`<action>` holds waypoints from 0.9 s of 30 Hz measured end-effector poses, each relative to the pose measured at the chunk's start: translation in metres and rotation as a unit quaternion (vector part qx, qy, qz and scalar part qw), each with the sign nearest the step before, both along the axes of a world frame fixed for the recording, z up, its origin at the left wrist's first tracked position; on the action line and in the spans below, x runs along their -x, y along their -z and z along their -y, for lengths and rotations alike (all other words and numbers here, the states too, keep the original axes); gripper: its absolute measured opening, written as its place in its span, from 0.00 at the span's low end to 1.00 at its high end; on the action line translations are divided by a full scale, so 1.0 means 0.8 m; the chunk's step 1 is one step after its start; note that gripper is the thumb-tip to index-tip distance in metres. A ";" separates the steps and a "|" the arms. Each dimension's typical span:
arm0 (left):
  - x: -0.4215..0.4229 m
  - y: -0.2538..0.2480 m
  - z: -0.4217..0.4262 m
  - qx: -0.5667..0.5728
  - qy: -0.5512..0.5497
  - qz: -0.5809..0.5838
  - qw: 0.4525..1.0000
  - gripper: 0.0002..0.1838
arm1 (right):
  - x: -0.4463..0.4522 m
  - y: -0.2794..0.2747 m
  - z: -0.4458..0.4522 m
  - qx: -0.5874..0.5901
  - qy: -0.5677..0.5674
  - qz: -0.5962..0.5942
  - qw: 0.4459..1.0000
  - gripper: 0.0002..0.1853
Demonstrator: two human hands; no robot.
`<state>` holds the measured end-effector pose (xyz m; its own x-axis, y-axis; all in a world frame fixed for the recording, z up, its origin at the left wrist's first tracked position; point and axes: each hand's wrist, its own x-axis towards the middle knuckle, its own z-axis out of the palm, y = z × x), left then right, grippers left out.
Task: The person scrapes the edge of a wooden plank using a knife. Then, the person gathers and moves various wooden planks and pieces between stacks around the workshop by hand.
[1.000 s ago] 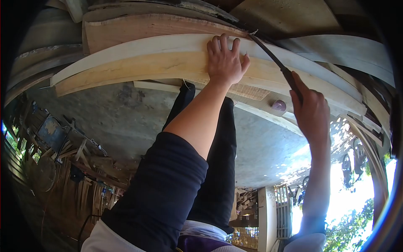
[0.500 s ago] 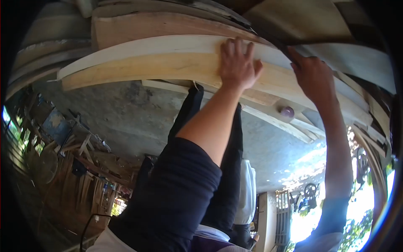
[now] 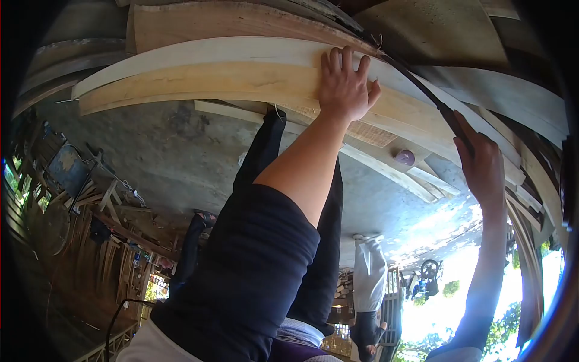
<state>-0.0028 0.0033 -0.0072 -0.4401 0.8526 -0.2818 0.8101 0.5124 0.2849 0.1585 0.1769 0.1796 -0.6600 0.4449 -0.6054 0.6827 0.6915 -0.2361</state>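
Observation:
My left hand (image 3: 347, 85) lies palm down with its fingers spread across a long pale board (image 3: 253, 81). Just above that board, and touching or close to it, runs a second, whiter curved strip of wood (image 3: 199, 53). At the right, my right hand (image 3: 482, 160) is wrapped around the handle end of a long, thin, dark tool (image 3: 422, 87). The tool slants up and left, its far end close to the edge of the wood near my left fingers. A small curl of shaving shows by that end. The tool's exact kind cannot be made out.
A reddish-brown plank (image 3: 217, 27) lies beyond the boards. On the concrete floor (image 3: 163, 145) are loose wood strips (image 3: 392, 169) and a round purple object (image 3: 404, 157). A person in light trousers (image 3: 369, 271) stands behind. Stacked wood (image 3: 123, 265) is at lower left.
My right hand has moved right and toward me, drawing the tool back so more of its length shows. My left hand stays flat on the board. The view has shifted slightly.

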 end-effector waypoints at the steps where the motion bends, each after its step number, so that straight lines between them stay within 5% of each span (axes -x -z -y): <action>1: 0.002 0.001 0.000 0.002 -0.001 0.001 1.000 0.29 | -0.001 0.007 0.003 0.004 -0.005 -0.037 0.999 0.24; 13: -0.002 0.004 0.003 -0.004 0.006 -0.021 1.000 0.28 | -0.030 0.025 0.020 0.009 0.062 -0.019 0.998 0.23; 27: -0.002 0.003 0.002 0.006 0.003 -0.012 1.000 0.30 | -0.038 0.052 -0.039 0.012 -0.066 -0.053 0.996 0.27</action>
